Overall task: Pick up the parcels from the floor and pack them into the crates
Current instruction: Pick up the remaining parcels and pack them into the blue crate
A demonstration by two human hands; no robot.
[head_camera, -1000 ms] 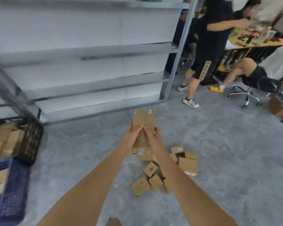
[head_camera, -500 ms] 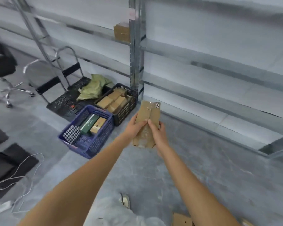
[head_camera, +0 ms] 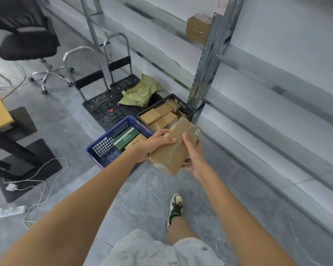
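I hold a long brown cardboard parcel (head_camera: pixel 176 148) in both hands, tilted, just right of the crates. My left hand (head_camera: pixel 154 144) grips its left side from above. My right hand (head_camera: pixel 192 156) clasps its right side and underside. A blue crate (head_camera: pixel 104 148) on the floor holds a green box (head_camera: pixel 126 138) and a brown one. Behind it a black crate (head_camera: pixel 185 107) holds several brown parcels (head_camera: pixel 158 116).
Metal shelving (head_camera: pixel 206 60) runs along the right, with a brown box (head_camera: pixel 197 29) on a shelf. Two folded black trolleys (head_camera: pixel 104 104) and a green bag (head_camera: pixel 140 91) lie behind the crates. An office chair (head_camera: pixel 27 43), a desk and white cables (head_camera: pixel 37 185) are at left.
The view has turned left, away from the parcel pile on the floor, and come closer to the crates. Both hands have kept hold of the parcel, which now hangs beside the crates.
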